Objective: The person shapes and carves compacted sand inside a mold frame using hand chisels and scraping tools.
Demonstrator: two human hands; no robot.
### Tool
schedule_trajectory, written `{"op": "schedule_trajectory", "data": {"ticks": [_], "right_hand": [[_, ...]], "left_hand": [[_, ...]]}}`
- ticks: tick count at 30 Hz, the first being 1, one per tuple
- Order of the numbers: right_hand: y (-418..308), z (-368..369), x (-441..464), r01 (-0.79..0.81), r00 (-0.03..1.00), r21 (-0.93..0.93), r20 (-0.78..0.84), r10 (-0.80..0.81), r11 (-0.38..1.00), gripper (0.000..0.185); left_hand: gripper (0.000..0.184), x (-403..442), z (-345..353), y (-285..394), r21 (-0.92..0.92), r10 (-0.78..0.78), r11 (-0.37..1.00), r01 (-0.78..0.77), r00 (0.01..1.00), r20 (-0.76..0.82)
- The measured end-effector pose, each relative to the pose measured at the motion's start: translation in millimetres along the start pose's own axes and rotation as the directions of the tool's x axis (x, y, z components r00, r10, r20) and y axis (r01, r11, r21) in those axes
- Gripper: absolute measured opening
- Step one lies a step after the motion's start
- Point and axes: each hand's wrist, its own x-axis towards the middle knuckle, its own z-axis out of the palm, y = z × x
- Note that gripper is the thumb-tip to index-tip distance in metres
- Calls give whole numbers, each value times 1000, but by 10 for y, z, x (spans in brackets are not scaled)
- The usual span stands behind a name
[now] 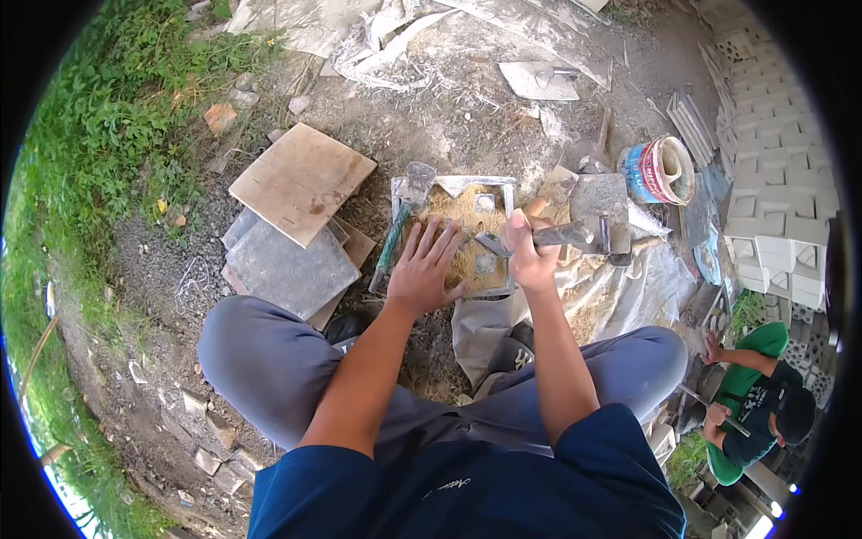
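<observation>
A shallow frame filled with yellowish sand lies on the ground before my knees, with small grey square pieces set in it. My left hand rests on the sand with its fingers spread. Beside it, along the frame's left side, lies a tool with a green handle and a flat blade. My right hand is closed round a tool with a dark rounded handle, over the frame's right side. Just right of that hand is a hammer-like metal head.
Flat tiles are stacked at the left. A bucket stands at the upper right, near patterned blocks. Another person crouches at the lower right. Plastic sheeting lies right of the frame.
</observation>
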Motion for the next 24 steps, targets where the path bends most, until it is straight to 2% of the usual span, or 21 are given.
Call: {"op": "schedule_trajectory", "data": {"ticks": [3,4,5,7,8,9,11,12,15,17,19,21,23,24], "right_hand": [[-189,-10,56,98,995,-39,-4,-98,994,44],[-274,-43,66,188,981,-69,52,-185,980,44],[-269,1,43,177,983,-64,53,-173,982,44],[-273,58,57,255,966,-227,24,-256,940,44],[75,-11,1,142,990,-250,25,-140,958,43],[27,-1,15,147,989,-254,24,-146,956,43],[-38,56,24,81,994,-53,-70,-84,995,43],[-242,84,37,112,991,25,-79,-110,993,43],[-333,19,68,143,990,91,-24,-142,985,45],[-27,-20,12,107,994,92,-10,-107,990,46],[-60,49,46,9,997,-9,-74,-10,1000,46],[-215,27,42,-17,992,24,-126,20,1000,48],[-335,-16,37,83,996,155,26,-88,984,49],[-182,-34,6,84,996,120,25,-88,989,49]], "left_hand": [[95,1,7,-28,-16,-18,1000,18,1000,21],[95,18,4,-33,-26,-8,1000,8,1000,-3],[95,-7,0,-26,-41,-3,999,2,1000,-23],[95,-20,-18,-25,-33,-11,999,11,1000,-1],[94,3,-33,-8,-21,-8,1000,8,1000,12],[94,6,-32,7,-22,-3,1000,3,1000,7],[93,-10,-24,-5,-15,-10,1000,11,1000,19],[93,5,-17,-26,-12,-9,1000,9,1000,24],[93,-51,15,-15,3,1,1000,-1,999,-34],[92,-18,-22,-5,-44,0,999,-1,1000,-19],[92,3,-20,10,-16,-8,1000,8,1000,8],[92,-23,22,-17,-38,-7,999,7,1000,-16],[92,-17,3,-25,-19,-13,1000,13,1000,-10],[92,3,-5,-14,1,-10,1000,10,1000,-21]]}}
